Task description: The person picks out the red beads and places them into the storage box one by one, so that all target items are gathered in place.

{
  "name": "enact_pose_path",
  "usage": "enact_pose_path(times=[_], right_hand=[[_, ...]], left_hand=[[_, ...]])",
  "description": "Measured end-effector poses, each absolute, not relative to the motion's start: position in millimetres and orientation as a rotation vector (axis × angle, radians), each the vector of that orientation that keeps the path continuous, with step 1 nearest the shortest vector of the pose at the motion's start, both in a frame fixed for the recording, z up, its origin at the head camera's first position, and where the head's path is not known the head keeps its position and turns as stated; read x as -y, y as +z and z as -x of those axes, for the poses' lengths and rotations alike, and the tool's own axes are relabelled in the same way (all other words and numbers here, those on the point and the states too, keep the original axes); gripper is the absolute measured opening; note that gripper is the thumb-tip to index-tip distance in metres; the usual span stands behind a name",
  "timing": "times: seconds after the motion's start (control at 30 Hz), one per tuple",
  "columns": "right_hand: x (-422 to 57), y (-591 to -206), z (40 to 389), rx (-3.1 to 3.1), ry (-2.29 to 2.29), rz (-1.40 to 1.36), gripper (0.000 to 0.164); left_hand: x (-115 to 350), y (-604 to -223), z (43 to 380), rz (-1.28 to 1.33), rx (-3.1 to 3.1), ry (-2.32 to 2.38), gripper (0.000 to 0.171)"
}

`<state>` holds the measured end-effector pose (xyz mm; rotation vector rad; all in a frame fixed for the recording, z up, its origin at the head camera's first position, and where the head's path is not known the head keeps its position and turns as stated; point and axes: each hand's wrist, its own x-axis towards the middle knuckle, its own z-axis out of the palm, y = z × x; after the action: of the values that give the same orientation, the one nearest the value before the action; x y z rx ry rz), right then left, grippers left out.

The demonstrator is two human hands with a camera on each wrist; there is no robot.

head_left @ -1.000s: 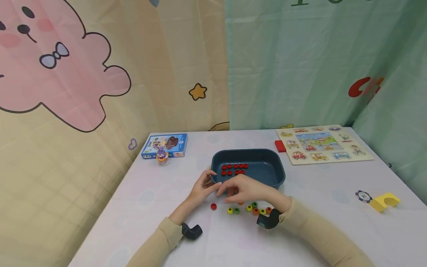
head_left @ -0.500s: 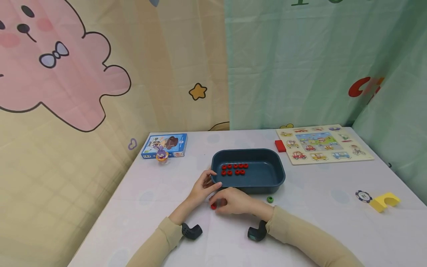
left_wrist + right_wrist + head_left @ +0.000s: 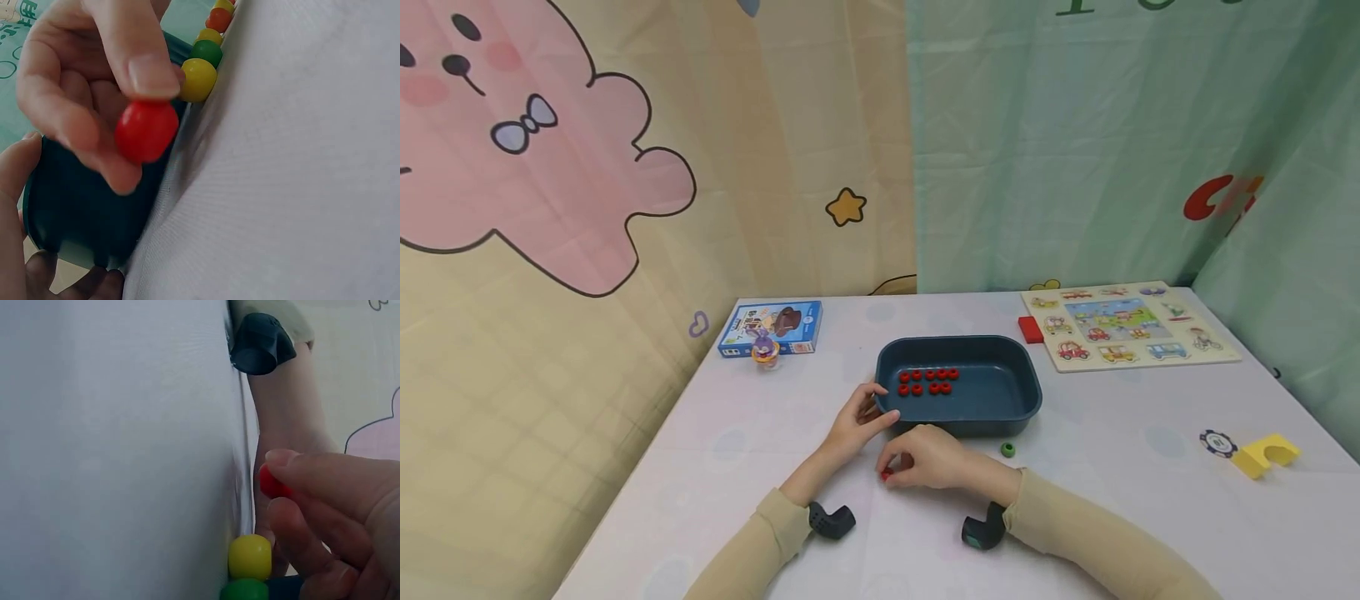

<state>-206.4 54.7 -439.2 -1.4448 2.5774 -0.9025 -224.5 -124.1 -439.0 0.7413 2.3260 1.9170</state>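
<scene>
Two hands work close together at the near side of a dark blue tray [image 3: 1030,392] on a white table [image 3: 1150,500]; the right hand [image 3: 925,458] pinches a red bead [image 3: 887,474] between thumb and fingertips, just off the table and just near of the tray's front wall; the left-wrist view shows the same red bead [image 3: 147,131] held at the fingertips [image 3: 153,75], and the right-wrist view shows it [image 3: 270,482] half hidden under the thumb; the left hand [image 3: 853,421] rests against the tray's near left corner, thumb lying along the rim and fingers loosely curved round the wall; nine red beads [image 3: 928,381] lie in two rows on the tray floor, toward its far left; a row of loose beads, yellow [image 3: 198,79], green [image 3: 207,52] and orange [image 3: 219,19], sits on the table beside the tray, mostly hidden by the right hand in the head view; one green bead [image 3: 1007,450] lies alone to the right, near the tray's front right corner; a blue box [image 3: 771,327] and a small spinning top [image 3: 764,348] stand at the far left; a vehicle puzzle board [image 3: 1127,323] and a red block [image 3: 1030,328] lie far right; a poker chip [image 3: 1217,442] and a yellow arch block [image 3: 1266,454] sit well apart at the right.
</scene>
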Motion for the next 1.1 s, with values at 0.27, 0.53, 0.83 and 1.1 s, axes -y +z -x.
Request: enact_pose_path(times=[0.27,0.53,0.83,1.1], right_hand=[[-86.3,-407.7,191.3,-2.407,-0.842,1.448,0.017],[-132.7,-362.1,215.7,-2.484,-0.851,1.379,0.019],[-166.4,-327.3,277.0,-2.631,-0.925,1.196,0.025],[-174.7,-350.2,327.1,-2.635,-1.021,1.066,0.026]], left_hand=[[123.0,-437.3,223.1,-0.671,-2.354,1.896,0.043],[123.2,-441.0,225.1,-0.611,-2.371,1.873,0.046],[127.9,-461.3,238.1,-0.59,-2.397,1.894,0.042],[123.5,-441.1,224.4,-0.623,-2.352,1.905,0.04]])
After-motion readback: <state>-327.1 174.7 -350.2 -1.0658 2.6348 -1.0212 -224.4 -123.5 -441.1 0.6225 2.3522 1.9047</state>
